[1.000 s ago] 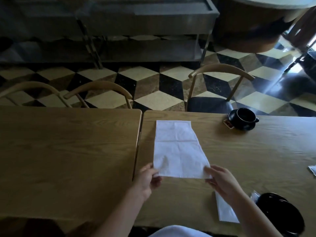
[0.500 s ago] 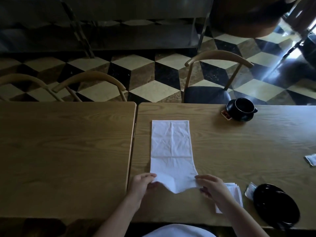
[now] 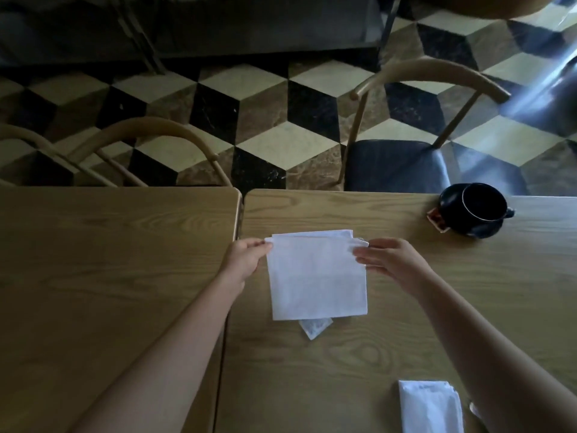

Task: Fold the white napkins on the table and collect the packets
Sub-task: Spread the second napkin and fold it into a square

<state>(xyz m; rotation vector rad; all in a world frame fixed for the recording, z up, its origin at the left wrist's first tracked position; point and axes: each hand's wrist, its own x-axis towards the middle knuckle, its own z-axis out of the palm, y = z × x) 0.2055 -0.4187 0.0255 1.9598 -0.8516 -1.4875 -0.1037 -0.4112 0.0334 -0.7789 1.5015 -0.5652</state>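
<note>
A white napkin (image 3: 315, 276) lies folded over into a near square on the right wooden table (image 3: 390, 339). My left hand (image 3: 246, 260) pinches its far left corner, and my right hand (image 3: 390, 260) pinches its far right corner, both holding the doubled edges together. A small pale packet (image 3: 313, 328) sticks out from under the napkin's near edge. A stack of folded white napkins (image 3: 429, 407) rests at the near right, partly behind my right forearm.
A black cup (image 3: 477, 209) sits at the far right on the table with a small reddish packet (image 3: 437, 218) beside it. A second wooden table (image 3: 109, 276) joins on the left. Wooden chairs (image 3: 421, 120) stand beyond the far edge.
Both hands carried the napkin's near end away from me and laid it over the far end, halving its length. The camera tilted down and closer; a packet now shows below the napkin.
</note>
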